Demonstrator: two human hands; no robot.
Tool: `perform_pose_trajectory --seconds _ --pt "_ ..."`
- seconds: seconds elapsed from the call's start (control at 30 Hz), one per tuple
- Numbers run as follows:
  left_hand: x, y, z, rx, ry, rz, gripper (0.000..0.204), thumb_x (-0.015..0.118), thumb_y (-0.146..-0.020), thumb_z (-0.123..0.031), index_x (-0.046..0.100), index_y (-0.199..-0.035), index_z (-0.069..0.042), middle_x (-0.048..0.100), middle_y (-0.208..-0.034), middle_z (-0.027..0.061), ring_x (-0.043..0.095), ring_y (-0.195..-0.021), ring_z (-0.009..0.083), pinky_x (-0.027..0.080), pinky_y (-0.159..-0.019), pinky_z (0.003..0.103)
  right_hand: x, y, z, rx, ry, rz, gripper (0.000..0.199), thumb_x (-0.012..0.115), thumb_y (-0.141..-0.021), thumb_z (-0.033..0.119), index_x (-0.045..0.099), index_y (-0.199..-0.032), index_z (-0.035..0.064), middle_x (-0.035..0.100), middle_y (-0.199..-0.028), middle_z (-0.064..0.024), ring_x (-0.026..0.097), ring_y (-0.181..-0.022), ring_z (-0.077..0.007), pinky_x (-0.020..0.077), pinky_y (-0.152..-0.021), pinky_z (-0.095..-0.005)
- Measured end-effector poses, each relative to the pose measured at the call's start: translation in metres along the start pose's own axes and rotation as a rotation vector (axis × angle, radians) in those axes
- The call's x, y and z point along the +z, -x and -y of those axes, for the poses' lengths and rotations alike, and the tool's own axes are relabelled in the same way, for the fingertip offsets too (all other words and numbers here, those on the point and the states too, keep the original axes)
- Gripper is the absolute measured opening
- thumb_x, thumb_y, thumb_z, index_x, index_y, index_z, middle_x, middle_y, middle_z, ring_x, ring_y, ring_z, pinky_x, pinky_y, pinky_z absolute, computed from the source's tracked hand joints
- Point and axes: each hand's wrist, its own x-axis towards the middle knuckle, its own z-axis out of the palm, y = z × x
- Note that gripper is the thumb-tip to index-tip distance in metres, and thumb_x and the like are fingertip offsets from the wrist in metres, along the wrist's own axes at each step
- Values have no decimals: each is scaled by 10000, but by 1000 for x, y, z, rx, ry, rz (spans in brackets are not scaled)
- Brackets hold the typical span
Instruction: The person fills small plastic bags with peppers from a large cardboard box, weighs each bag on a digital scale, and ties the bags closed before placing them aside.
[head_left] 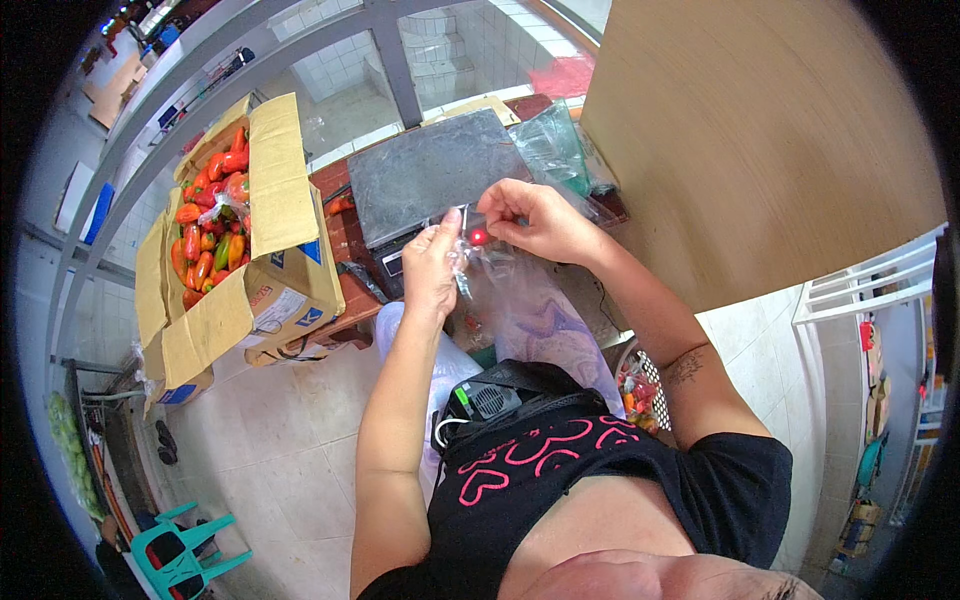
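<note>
Between my hands hangs a clear plastic bag [464, 270], crumpled and partly see-through. My left hand [432, 265] is closed on the bag, its thumb pointing up along the plastic. With fingers and thumb pinched together, my right hand [530, 213] grips the bag's upper edge on the other side. Just beyond both hands lies the dark flat platform of a weighing scale [435, 165]. A small red light [478, 237] glows behind the plastic, between my hands. What the bag holds, if anything, I cannot make out.
An open cardboard box [275, 185] of red and green peppers [210, 245] stands left of the scale. Green-tinted plastic bags [555, 150] lie to its right, beside a tall wooden panel [760, 150]. A white basket of peppers [640, 390] sits by my right side; a teal plastic chair [180, 550] stands lower left.
</note>
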Motion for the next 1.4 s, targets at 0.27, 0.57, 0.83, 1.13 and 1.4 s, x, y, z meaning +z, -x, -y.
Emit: perform_pose_trajectory --seconds 0.27,0.57,0.83,1.13,1.4 --pt "4 5 5 112 -69 25 275 612 -804 -305 511 -714 -66 515 -613 -13 428 -498 34 320 -430 178 19 4 -9 78 47 44 152 622 -781 107 556 -855 -9 566 -746 -17 501 -680 -62 426 -607 -207" --pt "10 6 6 196 -109 27 282 670 -756 -261 487 -653 -72 507 -584 -21 411 -498 35 308 -435 175 37 10 -24 152 -330 28 142 606 -803 128 550 -855 9 549 -766 14 489 -713 -46 419 -633 -203" --pt "-15 8 -21 568 -1449 -222 266 632 -733 -198 479 -616 -14 536 -549 155 562 -534 304 432 -518 391 6 5 -32 -95 468 -435 106 571 -697 -7 534 -794 9 544 -742 -145 554 -663 -279 456 -597 -318" --pt "-7 18 -9 359 -931 -182 248 593 -773 -182 497 -634 -1 521 -522 114 533 -505 161 420 -505 298 50 -6 -14 -18 219 16 256 538 -725 32 466 -970 23 559 -812 -205 562 -774 -385 460 -661 -428" --pt "-13 52 -31 5 427 32 262 483 -864 -126 362 -633 -105 329 -484 -31 341 -408 85 332 -416 222 20 -13 82 125 1037 424 652 649 -665 207 381 -1234 35 602 -731 -181 603 -656 -328 477 -565 -417"
